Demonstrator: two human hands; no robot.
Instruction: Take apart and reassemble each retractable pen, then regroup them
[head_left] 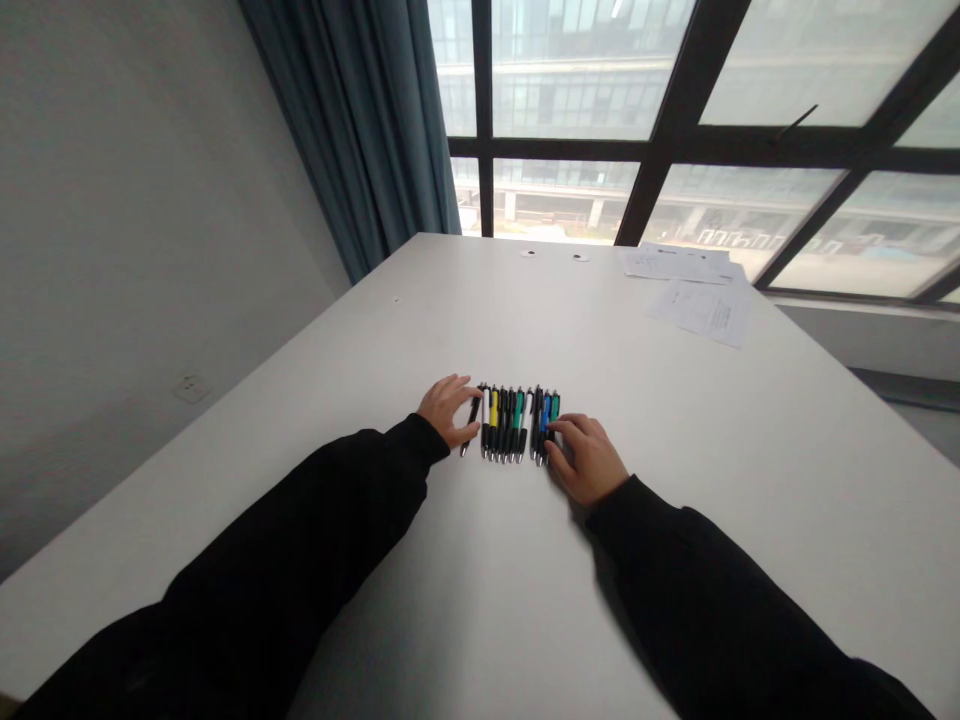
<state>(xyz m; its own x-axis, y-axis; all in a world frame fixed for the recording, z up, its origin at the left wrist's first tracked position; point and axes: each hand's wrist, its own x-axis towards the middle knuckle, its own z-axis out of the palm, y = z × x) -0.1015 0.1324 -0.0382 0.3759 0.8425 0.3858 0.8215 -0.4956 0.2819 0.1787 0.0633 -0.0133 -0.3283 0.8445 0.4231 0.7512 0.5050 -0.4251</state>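
A row of several click pens lies side by side on the white table, with a small gap toward its right part. Their barrels are black, white, yellow, green and blue. At the left end lies a black pen, slightly slanted and apart from the row. My left hand is beside it, thumb and fingers spread, with the fingertips at the pen. My right hand rests at the right end of the row. Its thumb and index finger are apart, the tips against the green pen, partly covering it.
Printed papers lie at the far right of the table. Two small round fittings sit near the back edge. Beyond are a large window and a blue curtain; a grey wall with a socket stands left.
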